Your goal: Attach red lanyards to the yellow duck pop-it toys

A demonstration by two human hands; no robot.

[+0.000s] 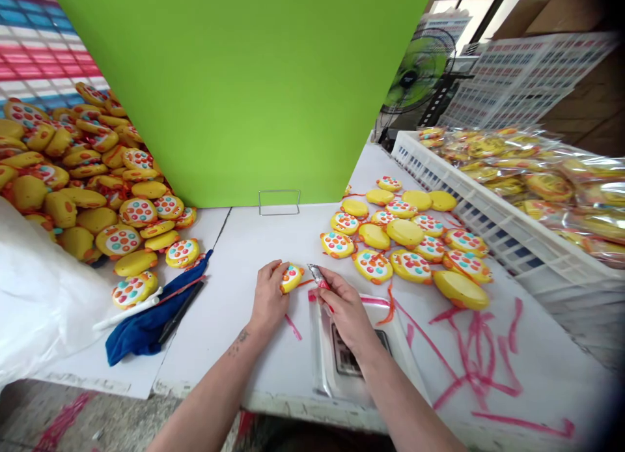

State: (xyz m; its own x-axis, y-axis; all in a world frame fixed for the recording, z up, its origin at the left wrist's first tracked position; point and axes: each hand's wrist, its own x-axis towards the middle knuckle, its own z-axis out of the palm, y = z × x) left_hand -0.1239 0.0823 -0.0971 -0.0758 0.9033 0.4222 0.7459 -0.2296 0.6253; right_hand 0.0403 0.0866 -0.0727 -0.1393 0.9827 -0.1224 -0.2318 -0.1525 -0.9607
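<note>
Under the left hand (268, 296): small yellow toy (291, 277), pinned to the table (254, 243) by curled fingers.
Just beside, to the right: right hand (344, 305) pinching a small foil packet (318, 276), tip aimed up-left at the toy, nearly touching; clear bags (342, 367) lying flat beneath that wrist.

A yellow toy (291, 277) with coloured buttons lies face-up on the white table, beside a small foil packet (318, 276).
</note>
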